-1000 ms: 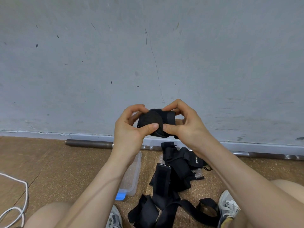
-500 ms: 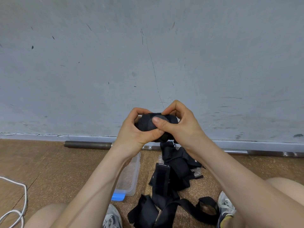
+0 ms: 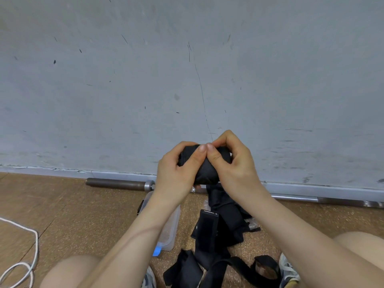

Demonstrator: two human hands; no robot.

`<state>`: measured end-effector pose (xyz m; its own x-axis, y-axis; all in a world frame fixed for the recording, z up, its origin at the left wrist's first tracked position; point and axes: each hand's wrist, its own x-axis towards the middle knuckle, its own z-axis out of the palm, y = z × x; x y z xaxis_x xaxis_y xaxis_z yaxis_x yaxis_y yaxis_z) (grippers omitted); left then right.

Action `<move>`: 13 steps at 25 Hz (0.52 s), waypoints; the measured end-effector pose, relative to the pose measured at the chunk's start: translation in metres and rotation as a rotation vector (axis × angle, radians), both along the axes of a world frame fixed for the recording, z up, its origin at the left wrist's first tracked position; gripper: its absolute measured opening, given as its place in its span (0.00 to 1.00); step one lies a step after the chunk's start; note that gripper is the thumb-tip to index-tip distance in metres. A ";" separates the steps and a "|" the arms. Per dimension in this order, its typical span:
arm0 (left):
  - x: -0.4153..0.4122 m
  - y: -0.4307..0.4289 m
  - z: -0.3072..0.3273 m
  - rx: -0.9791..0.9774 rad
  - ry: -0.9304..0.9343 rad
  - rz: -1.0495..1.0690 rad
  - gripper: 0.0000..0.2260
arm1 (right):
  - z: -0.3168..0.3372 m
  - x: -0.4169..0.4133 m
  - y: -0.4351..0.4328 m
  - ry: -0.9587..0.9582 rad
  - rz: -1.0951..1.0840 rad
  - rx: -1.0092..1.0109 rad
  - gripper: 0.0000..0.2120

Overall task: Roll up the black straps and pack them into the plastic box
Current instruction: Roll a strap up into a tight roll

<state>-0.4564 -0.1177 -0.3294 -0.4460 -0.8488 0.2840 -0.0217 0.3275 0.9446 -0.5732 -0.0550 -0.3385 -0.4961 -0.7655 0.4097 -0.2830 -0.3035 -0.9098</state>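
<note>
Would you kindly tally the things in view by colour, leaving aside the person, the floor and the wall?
Black: 2, the rolled strap held in both hands, and the tangled pile of straps on the floor, too tangled to count singly.
Clear: 1, the plastic box.
White: 1, the cord.
Metal: 1, the bar by the wall.
Total: 5.

Both hands cover most of the rolled strap (image 3: 204, 170); only its dark middle and two ends show between the left hand (image 3: 176, 173) and the right hand (image 3: 232, 163). The left forearm crosses the plastic box (image 3: 169, 231), hiding its near long side and its contents (the inside cannot be read). The loose straps (image 3: 218, 231) on the floor (image 3: 83, 204) run off the bottom edge, as do the white cord (image 3: 31, 265) and the shoes (image 3: 287, 271). The print on one strap's label is too small to read.
</note>
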 end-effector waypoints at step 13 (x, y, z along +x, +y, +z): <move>0.041 0.005 0.029 0.258 -0.370 0.059 0.18 | 0.020 0.021 -0.007 -0.120 0.362 0.408 0.09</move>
<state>-0.4151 -0.1124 -0.3006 -0.4268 -0.8977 -0.1094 -0.3849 0.0708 0.9202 -0.5520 -0.0621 -0.3184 -0.1970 -0.9804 0.0014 -0.1135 0.0214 -0.9933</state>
